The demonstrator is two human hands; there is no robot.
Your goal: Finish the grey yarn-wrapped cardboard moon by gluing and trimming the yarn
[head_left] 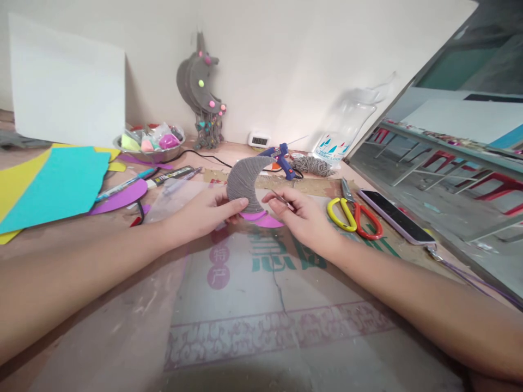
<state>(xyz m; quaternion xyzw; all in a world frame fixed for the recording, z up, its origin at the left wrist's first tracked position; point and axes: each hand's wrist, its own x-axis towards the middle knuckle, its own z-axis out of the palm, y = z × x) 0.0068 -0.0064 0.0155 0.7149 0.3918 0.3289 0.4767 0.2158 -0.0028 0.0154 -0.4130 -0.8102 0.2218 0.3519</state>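
- Nearest the camera in the head view, a printed sheet (229, 296) spreads under both forearms, probably laid there to shield the tabletop.
- Above its far part, the left hand (229, 209) grips a grey strand-wrapped crescent (244, 182), thumb flat on the front and fingers behind, a hold that likely steadies it and keeps the windings from slipping.
- Close to the crescent's inner curve, the right hand (300, 212) is closed in a pinch on something thin and dark; whether strand or tool, I cannot tell.
- Purple material (269, 220) shows below the crescent; whether it belongs to it is unclear.
- Right of the hands lie scissors (357, 218), handles towards the person, presumably for easy pick-up, with a phone (396, 215) beside them.
- Beyond, a blue glue gun (283, 158) and a grey skein (312, 165) sit beside each other, apparently within reach but off the working area.
- At left, a metal bowl (150, 155) seems to keep small, bright pieces together; 1 decorated crescent ornament (195, 87) hangs against the wall.
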